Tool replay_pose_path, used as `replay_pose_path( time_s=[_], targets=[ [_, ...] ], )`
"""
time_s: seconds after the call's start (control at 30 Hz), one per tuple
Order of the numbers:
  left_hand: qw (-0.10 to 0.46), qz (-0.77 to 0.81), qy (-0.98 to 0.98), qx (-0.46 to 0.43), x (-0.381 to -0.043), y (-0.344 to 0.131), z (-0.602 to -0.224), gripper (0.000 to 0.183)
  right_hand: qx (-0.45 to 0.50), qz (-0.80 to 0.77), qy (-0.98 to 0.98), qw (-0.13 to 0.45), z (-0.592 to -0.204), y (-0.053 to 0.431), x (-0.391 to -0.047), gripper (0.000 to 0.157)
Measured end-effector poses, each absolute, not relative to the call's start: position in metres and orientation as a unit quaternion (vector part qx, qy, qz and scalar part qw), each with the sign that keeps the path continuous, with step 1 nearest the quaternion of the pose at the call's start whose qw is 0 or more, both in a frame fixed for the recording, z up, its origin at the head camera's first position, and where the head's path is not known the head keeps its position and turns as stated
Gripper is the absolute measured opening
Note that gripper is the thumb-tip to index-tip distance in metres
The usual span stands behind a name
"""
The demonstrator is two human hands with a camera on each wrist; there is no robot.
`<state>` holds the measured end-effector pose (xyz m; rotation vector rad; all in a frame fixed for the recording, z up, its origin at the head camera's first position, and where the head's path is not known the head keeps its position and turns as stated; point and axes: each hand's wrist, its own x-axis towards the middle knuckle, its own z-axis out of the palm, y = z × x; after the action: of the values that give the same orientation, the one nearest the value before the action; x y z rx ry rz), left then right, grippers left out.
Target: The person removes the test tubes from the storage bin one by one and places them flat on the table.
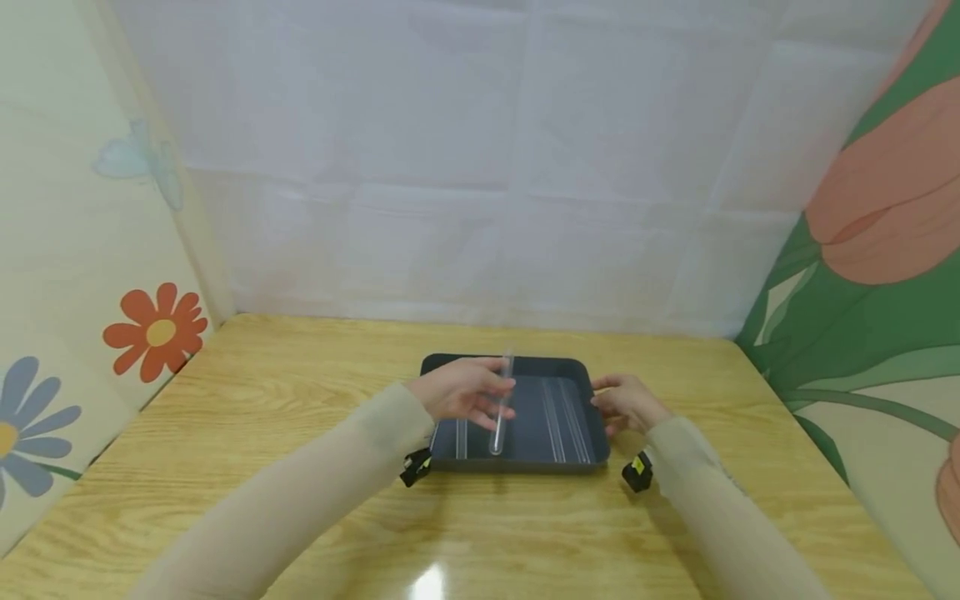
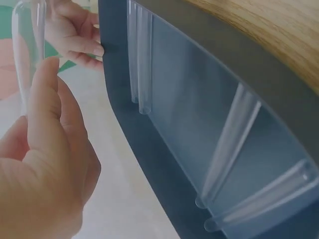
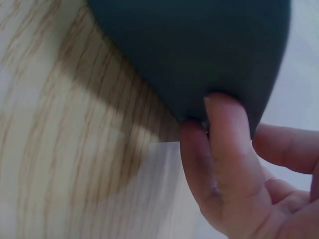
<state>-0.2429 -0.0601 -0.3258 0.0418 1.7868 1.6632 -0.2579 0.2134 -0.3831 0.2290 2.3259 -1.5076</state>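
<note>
A clear test tube (image 1: 498,433) is pinched between the thumb and fingers of my left hand (image 1: 467,390), above the dark grey tray (image 1: 517,467). The tube stands slightly tilted in the head view, and part of it (image 2: 22,55) shows beyond the fingertips in the left wrist view. Several more clear test tubes (image 1: 555,425) lie inside the tray, near its left and right sides. At the tray's right side, my right hand (image 1: 628,402) holds the wall and rim. In the right wrist view its fingertips (image 3: 227,119) press the tray's outer wall.
The tray sits on a wood-grain table (image 1: 315,367). A white cloth (image 1: 465,208) hangs behind, with flower-printed panels (image 1: 150,333) at both sides. Black wrist devices (image 1: 637,472) show below both hands.
</note>
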Motion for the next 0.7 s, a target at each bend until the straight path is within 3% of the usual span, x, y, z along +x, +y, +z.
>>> replay_pose_path(
  time_s=[0.7],
  targets=[
    [0.324, 0.628, 0.707, 0.017, -0.242, -0.100, -0.321, 0.069, 0.076, -0.543, 0.818, 0.172, -0.388, 0.214, -0.258, 0.046]
  ],
)
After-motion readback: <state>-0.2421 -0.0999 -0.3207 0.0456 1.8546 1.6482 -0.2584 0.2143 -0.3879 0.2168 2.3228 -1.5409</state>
